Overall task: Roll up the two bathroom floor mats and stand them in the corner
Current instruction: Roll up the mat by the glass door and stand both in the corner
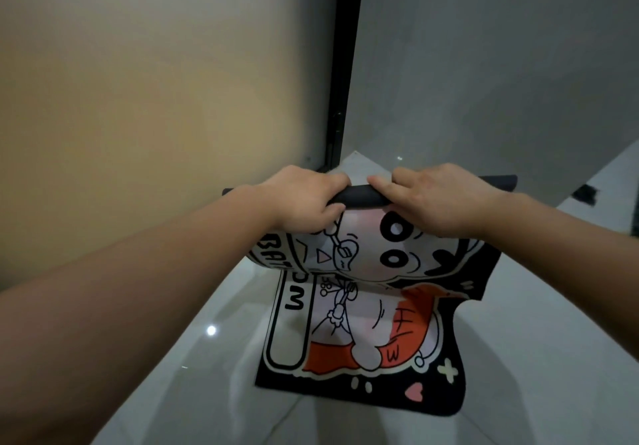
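A black bath mat (373, 309) with a cartoon figure in white and orange hangs in front of me, its lower end resting on the floor. Its top edge is curled into a thin black roll (359, 197). My left hand (304, 199) grips the roll on the left, fingers curled over it. On the right, my right hand (439, 199) holds the same roll, thumb and fingers wrapped around it. Only this one mat is in view.
White glossy floor tiles (193, 358) lie below. A frosted glass panel (155, 98) stands at left with a black frame post (342, 74), and a grey wall (501, 64) meets it in the corner behind the mat. A dark patch (586, 194) marks the far right.
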A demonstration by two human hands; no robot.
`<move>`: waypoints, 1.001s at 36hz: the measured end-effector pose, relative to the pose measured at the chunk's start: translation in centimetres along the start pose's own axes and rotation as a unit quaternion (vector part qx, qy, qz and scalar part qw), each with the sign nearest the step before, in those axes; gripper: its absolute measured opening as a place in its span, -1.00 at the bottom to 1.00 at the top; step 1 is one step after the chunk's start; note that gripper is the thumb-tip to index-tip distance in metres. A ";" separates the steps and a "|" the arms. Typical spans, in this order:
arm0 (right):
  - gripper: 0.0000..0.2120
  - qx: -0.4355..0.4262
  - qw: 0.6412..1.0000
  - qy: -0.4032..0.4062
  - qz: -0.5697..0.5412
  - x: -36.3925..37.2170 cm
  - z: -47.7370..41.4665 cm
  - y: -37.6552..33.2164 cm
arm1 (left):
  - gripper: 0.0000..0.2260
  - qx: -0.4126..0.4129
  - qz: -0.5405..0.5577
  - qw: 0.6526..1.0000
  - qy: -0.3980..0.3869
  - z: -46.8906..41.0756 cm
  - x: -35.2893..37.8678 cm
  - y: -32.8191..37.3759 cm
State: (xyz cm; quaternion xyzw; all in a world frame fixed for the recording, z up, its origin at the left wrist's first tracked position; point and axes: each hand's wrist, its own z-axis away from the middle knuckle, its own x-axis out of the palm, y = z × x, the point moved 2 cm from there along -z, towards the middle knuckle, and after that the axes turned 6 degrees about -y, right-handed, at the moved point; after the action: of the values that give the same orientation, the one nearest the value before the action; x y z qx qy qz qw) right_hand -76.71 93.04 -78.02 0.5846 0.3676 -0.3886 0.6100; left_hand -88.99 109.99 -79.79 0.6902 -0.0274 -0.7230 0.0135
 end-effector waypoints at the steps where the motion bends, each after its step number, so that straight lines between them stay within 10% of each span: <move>1: -0.49 0.008 1.000 -0.004 -0.013 0.0 0.0 0.1 | -0.79 -0.008 -0.004 1.000 0.003 -0.2 0.0 0.0; 9: -0.86 0.107 0.974 -0.079 -0.186 0.3 0.0 0.6 | -0.83 -0.039 0.007 0.999 -0.003 -1.0 0.6 0.4; 19: -0.34 0.049 0.993 -0.030 -0.102 1.4 0.6 0.3 | -0.74 -0.027 0.042 0.998 0.026 -0.8 1.3 0.3; 36: -0.77 0.107 0.976 -0.073 -0.177 1.0 0.1 -0.1 | -0.87 -0.053 0.048 0.997 0.016 -0.9 1.9 0.7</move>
State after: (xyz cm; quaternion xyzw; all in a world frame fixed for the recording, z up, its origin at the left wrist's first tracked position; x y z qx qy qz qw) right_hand -76.38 92.91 -78.98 0.5421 0.3759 -0.5694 0.4905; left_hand -88.21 109.13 -81.70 0.6975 -0.0219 -0.7111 0.0855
